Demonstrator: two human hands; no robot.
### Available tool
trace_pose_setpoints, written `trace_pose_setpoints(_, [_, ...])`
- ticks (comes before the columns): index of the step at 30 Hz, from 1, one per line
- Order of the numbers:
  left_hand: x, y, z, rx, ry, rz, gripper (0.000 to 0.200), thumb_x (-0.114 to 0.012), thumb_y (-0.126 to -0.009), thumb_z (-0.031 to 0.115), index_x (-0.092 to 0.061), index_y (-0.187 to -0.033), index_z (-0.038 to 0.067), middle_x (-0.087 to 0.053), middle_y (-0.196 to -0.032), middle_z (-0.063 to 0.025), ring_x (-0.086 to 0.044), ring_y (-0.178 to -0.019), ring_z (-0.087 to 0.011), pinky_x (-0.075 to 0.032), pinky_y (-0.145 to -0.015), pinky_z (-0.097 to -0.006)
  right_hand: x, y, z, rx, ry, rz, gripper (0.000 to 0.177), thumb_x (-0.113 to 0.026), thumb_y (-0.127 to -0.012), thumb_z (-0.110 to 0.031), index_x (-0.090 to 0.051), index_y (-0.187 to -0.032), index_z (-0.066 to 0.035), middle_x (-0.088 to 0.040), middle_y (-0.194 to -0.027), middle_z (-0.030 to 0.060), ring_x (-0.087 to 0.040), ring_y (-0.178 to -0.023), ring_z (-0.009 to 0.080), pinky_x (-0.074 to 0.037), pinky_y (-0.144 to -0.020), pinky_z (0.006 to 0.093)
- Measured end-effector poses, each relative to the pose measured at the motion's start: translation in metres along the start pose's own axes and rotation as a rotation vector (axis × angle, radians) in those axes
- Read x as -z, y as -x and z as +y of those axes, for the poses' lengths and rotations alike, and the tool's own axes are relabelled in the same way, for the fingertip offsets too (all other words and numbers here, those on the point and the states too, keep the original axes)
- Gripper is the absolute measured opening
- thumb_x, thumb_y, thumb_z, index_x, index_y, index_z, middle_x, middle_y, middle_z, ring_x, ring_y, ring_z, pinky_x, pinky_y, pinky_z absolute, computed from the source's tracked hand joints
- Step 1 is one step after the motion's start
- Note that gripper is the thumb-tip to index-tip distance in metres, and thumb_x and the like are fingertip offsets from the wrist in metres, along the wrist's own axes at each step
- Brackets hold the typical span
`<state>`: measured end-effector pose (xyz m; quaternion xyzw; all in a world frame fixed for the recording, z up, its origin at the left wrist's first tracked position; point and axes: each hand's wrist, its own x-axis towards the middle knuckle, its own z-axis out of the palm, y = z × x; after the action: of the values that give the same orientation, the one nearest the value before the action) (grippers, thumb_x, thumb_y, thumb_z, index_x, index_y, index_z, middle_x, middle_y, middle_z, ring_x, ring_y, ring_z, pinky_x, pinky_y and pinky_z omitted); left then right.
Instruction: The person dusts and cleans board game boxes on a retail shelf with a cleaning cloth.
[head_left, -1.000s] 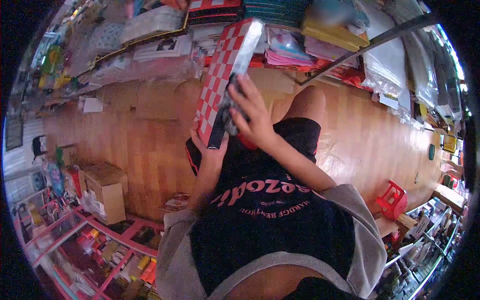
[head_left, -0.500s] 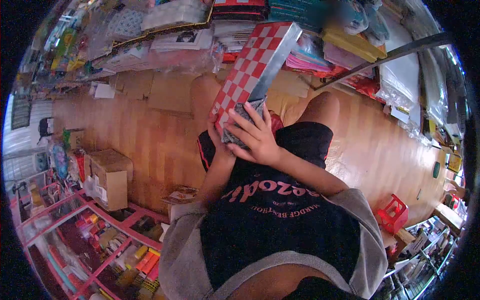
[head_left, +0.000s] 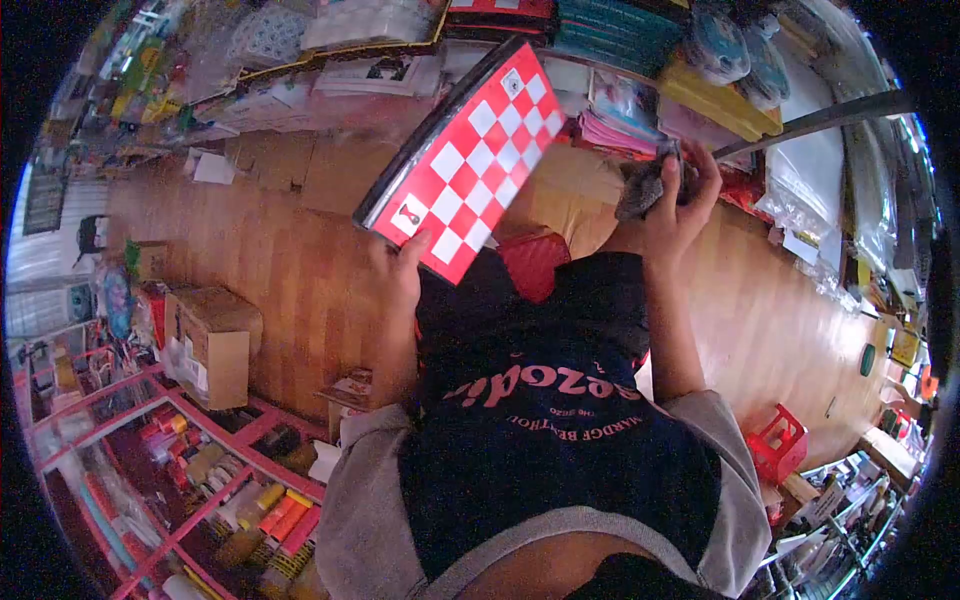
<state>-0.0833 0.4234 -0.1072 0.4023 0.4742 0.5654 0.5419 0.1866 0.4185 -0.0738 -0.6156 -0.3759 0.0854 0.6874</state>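
Note:
A flat box with a red-and-white checkered face (head_left: 480, 165) is tilted up in front of me, its dark edge toward the upper left. My left hand (head_left: 402, 272) grips its lower left corner, the thumb lying on the checkered face. Off to the right, my right hand (head_left: 682, 195) is closed around a crumpled grey cloth (head_left: 642, 190), apart from the box. A small picture is printed near each of two corners of the checkered face. Below the box, a red seat (head_left: 535, 262) shows between my legs.
Shelves ahead carry paper stacks, a yellow pack (head_left: 715, 98) and plastic-wrapped goods. A metal bar (head_left: 815, 118) crosses at the upper right. A cardboard box (head_left: 215, 345) and a pink-framed case (head_left: 265, 432) stand at left. A red stool (head_left: 777, 445) sits at right.
The box has turned so its checkered face lies broad toward me. My right hand has left the box and moved right with the grey cloth. My left hand has shifted left, still holding the box.

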Motion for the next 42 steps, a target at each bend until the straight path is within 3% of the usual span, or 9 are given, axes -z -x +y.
trace_pose_setpoints(3, [-0.004, -0.002, 0.007, -0.215, -0.188, -0.002, 0.02, -0.06, -0.069, 0.008, -0.055, -0.084, -0.005, -0.059, -0.075, -0.0061, -0.055, -0.065, -0.0132, -0.043, -0.061, -0.0249, -0.015, 0.011, -0.015, -0.004, 0.009, -0.134, 0.023, -0.056, -0.077, -0.012, -0.052, -0.097, -0.002, -0.053, -0.099, 0.0092, -0.049, -0.092, 0.0203, -0.038, -0.081, 0.0298])
trace_pose_setpoints(6, [-0.009, 0.002, 0.016, -0.303, -0.437, -0.178, 0.017, -0.064, -0.067, 0.012, -0.056, -0.068, -0.002, -0.055, -0.055, -0.0013, -0.049, -0.048, -0.0067, -0.038, -0.044, -0.0239, -0.043, 0.031, -0.041, 0.378, -0.029, -0.413, 0.02, -0.058, -0.073, -0.007, -0.055, -0.091, -0.002, -0.055, -0.093, 0.0107, -0.052, -0.088, 0.0205, -0.04, -0.077, 0.0299])
trace_pose_setpoints(9, [-0.007, 0.01, -0.003, -0.255, -0.28, -0.175, 0.028, -0.063, -0.066, 0.012, -0.054, -0.089, -0.002, -0.058, -0.077, -0.0082, -0.054, -0.069, -0.0099, -0.043, -0.06, -0.0245, -0.067, 0.061, -0.065, 0.578, -0.181, -0.678, 0.022, -0.061, -0.067, -0.008, -0.057, -0.089, -0.005, -0.056, -0.095, 0.0094, -0.052, -0.089, 0.0243, -0.041, -0.074, 0.0322])
trace_pose_setpoints(18, [0.05, 0.022, -0.068, -0.268, -0.347, -0.088, 0.035, -0.062, -0.067, 0.012, -0.05, -0.097, -0.001, -0.057, -0.086, -0.0088, -0.053, -0.078, -0.0116, -0.043, -0.067, -0.0249, -0.093, 0.083, -0.044, 0.72, -0.19, -1.006, 0.028, -0.06, -0.067, -0.026, -0.058, -0.089, -0.009, -0.055, -0.095, 0.0058, -0.05, -0.094, 0.0222, -0.036, -0.078, 0.0368])
trace_pose_setpoints(24, [0.046, 0.023, -0.027, 0.146, -0.188, -0.286, 0.035, -0.065, -0.064, 0.014, -0.052, -0.093, -0.001, -0.056, -0.08, -0.0058, -0.052, -0.073, -0.0106, -0.043, -0.064, -0.0254, -0.109, 0.063, 0.0, 0.645, -0.091, -0.972, 0.03, -0.056, -0.07, -0.027, -0.058, -0.092, -0.006, -0.055, -0.097, 0.0081, -0.049, -0.096, 0.0251, -0.034, -0.084, 0.04])
trace_pose_setpoints(27, [0.068, 0.021, -0.047, 0.176, -0.452, -0.259, 0.035, -0.066, -0.062, 0.013, -0.052, -0.09, -0.002, -0.056, -0.08, -0.0057, -0.052, -0.072, -0.0109, -0.043, -0.063, -0.0265, -0.115, 0.045, 0.025, 0.599, -0.064, -0.928, 0.028, -0.058, -0.069, -0.024, -0.058, -0.09, -0.005, -0.056, -0.091, 0.0107, -0.051, -0.086, 0.0268, -0.037, -0.079, 0.0385])
trace_pose_setpoints(37, [0.062, 0.028, -0.05, 0.115, -0.223, -0.086, 0.043, -0.068, -0.06, 0.009, -0.048, -0.097, -0.004, -0.055, -0.091, -0.0102, -0.053, -0.082, -0.017, -0.043, -0.072, -0.0301, -0.136, -0.009, 0.074, 0.655, 0.067, -0.808, 0.023, -0.058, -0.069, -0.021, -0.057, -0.079, -0.001, -0.057, -0.079, 0.0129, -0.052, -0.077, 0.0288, -0.04, -0.072, 0.0367])
trace_pose_setpoints(41, [0.076, 0.033, -0.058, 0.146, -0.227, -0.091, 0.042, -0.066, -0.062, 0.004, -0.048, -0.099, -0.003, -0.054, -0.094, -0.0101, -0.053, -0.085, -0.0177, -0.042, -0.075, -0.0308, -0.125, -0.008, 0.095, 0.549, 0.186, -0.553, 0.023, -0.057, -0.072, -0.021, -0.057, -0.082, 0.001, -0.058, -0.079, 0.015, -0.053, -0.078, 0.0296, -0.04, -0.073, 0.0357])
trace_pose_setpoints(42, [0.079, 0.035, -0.056, 0.198, -0.238, -0.09, 0.043, -0.065, -0.062, 0.004, -0.047, -0.1, -0.003, -0.054, -0.095, -0.0099, -0.053, -0.085, -0.0183, -0.042, -0.076, -0.031, -0.117, -0.007, 0.097, 0.17, 0.153, -0.489, 0.026, -0.054, -0.076, -0.023, -0.057, -0.083, 0.002, -0.058, -0.083, 0.0148, -0.053, -0.08, 0.0255, -0.04, -0.072, 0.0329])
